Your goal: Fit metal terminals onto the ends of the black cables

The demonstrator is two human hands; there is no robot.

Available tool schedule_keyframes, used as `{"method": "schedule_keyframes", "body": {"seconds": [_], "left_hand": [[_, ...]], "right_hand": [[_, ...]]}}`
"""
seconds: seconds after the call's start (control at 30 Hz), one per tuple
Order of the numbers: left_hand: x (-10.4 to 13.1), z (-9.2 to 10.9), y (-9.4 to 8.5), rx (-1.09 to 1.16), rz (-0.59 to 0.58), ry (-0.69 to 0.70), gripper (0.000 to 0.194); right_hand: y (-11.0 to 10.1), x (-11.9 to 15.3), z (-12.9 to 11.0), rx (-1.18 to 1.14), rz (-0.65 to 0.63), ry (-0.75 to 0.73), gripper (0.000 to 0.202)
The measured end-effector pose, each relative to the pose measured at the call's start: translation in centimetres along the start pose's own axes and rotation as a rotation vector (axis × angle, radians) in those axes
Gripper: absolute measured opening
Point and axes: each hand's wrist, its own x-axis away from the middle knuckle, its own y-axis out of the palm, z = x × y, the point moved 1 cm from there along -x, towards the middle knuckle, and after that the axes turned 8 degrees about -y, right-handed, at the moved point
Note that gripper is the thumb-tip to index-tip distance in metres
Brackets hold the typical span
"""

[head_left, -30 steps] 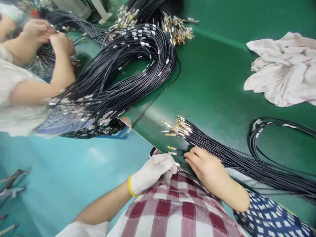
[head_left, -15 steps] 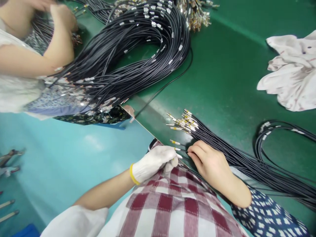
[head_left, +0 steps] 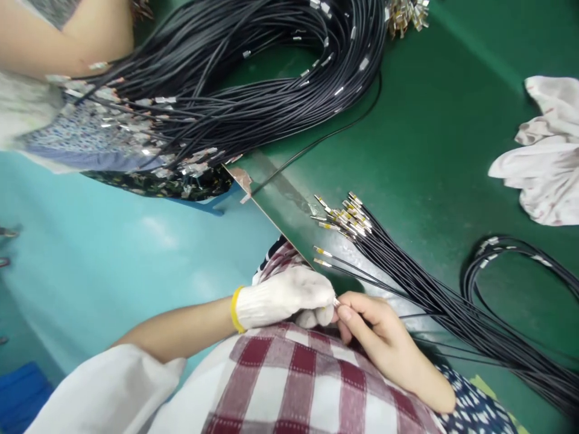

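My left hand (head_left: 287, 298), in a white knitted glove with a yellow cuff, is closed at the table edge over the checked apron. Its fingertips pinch the small metal end of a black cable (head_left: 336, 303). My bare right hand (head_left: 380, 328) meets it there, thumb and fingers closed on the same cable just behind the tip. Most of that cable is hidden by my hands. Two separate cable tips (head_left: 322, 257) with yellow marks lie just beyond my fingers. Behind them lies a bundle of black cables (head_left: 407, 262) whose metal terminals (head_left: 350, 217) point left.
A large coil of black cables (head_left: 280, 120) with white tags hangs over the corner of the green table (head_left: 434, 157). Another person's arm (head_left: 85, 36) rests beside it. White gloves (head_left: 543, 163) and a smaller cable loop (head_left: 470, 265) lie at right.
My right hand has moved down and left from the loose cables to meet my left hand. Two loose tips now lie apart on the table. The view has shifted slightly.
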Motion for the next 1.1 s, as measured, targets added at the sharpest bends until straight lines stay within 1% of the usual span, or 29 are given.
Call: {"method": "schedule_keyframes", "body": {"seconds": [0.1, 0.2, 0.33, 0.47, 0.9, 1.1], "left_hand": [[-0.4, -0.3, 0.1, 0.041, -0.030, -0.029, 0.037], [-0.6, -0.6, 0.3, 0.073, -0.065, -0.067, 0.038], [-0.8, -0.7, 0.4, 0.112, -0.098, -0.123, 0.038], [-0.8, -0.6, 0.5, 0.109, -0.117, -0.125, 0.039], [-0.9, -0.6, 0.6, 0.084, -0.140, -0.134, 0.041], [-0.9, -0.1, 0.8, 0.096, -0.103, -0.137, 0.043]], "right_hand": [[0.2, 0.4, 0.2, -0.030, 0.040, -0.001, 0.033], [0.4, 0.8, 0.5, -0.047, 0.070, -0.005, 0.028], [0.6, 1.1, 0.6, -0.073, 0.080, -0.018, 0.026], [0.5, 1.1, 0.6, -0.085, 0.097, -0.023, 0.026], [0.4, 1.2, 0.7, -0.051, 0.129, -0.053, 0.028], [0.4, 1.0, 0.6, -0.106, 0.109, -0.014, 0.033]]}}
